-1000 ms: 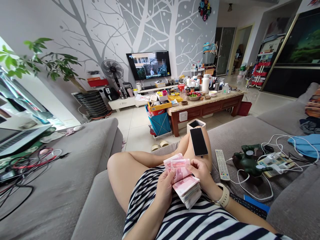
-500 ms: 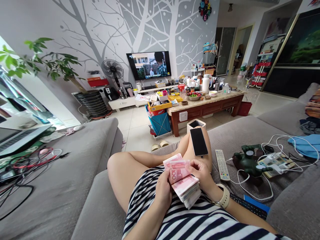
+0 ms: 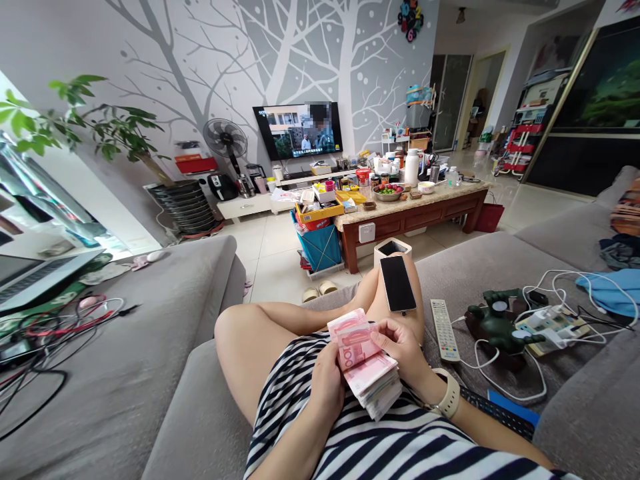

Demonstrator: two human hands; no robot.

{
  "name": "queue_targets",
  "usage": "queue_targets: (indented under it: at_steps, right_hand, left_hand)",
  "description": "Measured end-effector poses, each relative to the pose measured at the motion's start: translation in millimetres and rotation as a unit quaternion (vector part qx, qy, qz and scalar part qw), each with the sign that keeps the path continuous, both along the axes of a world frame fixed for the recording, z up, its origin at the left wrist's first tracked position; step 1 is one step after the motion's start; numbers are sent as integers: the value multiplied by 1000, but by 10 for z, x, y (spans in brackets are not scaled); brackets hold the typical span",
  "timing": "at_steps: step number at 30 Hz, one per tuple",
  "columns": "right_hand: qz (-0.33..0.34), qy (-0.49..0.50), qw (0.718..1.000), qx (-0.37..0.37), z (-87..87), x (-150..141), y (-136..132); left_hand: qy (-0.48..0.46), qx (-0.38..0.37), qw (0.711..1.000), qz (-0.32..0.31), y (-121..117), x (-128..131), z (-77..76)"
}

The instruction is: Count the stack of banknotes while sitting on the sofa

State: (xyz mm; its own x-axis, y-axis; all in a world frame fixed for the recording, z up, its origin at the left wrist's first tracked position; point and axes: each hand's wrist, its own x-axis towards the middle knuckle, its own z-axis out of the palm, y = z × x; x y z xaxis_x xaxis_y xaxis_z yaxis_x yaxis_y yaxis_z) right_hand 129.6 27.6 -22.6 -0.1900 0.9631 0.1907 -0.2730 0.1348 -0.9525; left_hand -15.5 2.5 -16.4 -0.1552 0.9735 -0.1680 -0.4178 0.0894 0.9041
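Observation:
I sit cross-legged on a grey sofa [image 3: 150, 373] in a striped top. A thick stack of pink banknotes [image 3: 367, 370] rests in my lap, held by both hands. My left hand [image 3: 327, 380] grips the stack's left side, its thumb pressing on the top notes. On the right side my right hand [image 3: 403, 343] pinches the top note with curled fingers; a pale watch sits on that wrist. A black phone [image 3: 397, 283] lies face up on my right knee.
A white remote [image 3: 444, 330], a dark green figure [image 3: 497, 323], a power strip with white cables [image 3: 555, 323] and a blue cloth [image 3: 607, 290] lie on the sofa to my right. Left: laptop [image 3: 35, 277], cables. Ahead: cluttered coffee table [image 3: 415, 207], television [image 3: 299, 130], fan [image 3: 226, 143].
The raised top notes have been folded down flatter onto the stack. Both hands stay in place on the banknotes.

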Motion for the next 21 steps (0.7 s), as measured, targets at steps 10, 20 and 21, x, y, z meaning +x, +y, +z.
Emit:
queue_targets:
  at_steps: [10,20,21]
  right_hand:
    - [-4,-5,1000,23,49,13,-16]
    - [-3,-16,999,31,57,18,-7]
    - [-3,-18,999,32,61,19,-10]
  left_hand:
    - [15,35,999,-16,-25,12,61]
    - [12,23,1000,-5,-25,15,66]
    - [13,24,1000,-7,-27,15,73]
